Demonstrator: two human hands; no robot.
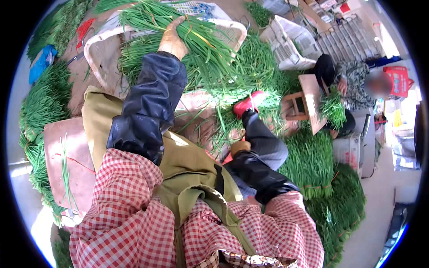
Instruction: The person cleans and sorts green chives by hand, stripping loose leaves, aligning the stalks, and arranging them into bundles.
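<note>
My left hand (pixel 173 41) is closed around a big bunch of garlic chives (pixel 199 38). This bunch lies across the top of a white plastic basket (pixel 91 53), and its leaves spread to both sides of my fingers. More chives (pixel 138 56) sit in the basket below. My right hand (pixel 240 147) is low beside my bent leg, near the red shoe (pixel 248 105). Its fingers are mostly hidden, so whether they grip anything does not show. Loose chives (pixel 254 62) lie heaped to the right of the basket.
Tied bundles of chives stand at the left (pixel 44 102) and right (pixel 308 163). A small board (pixel 67 165) with a few stalks is at my left. On the right, another person (pixel 357 85) holds chives behind a wooden stool (pixel 310 102). A white crate (pixel 286 42) stands beyond.
</note>
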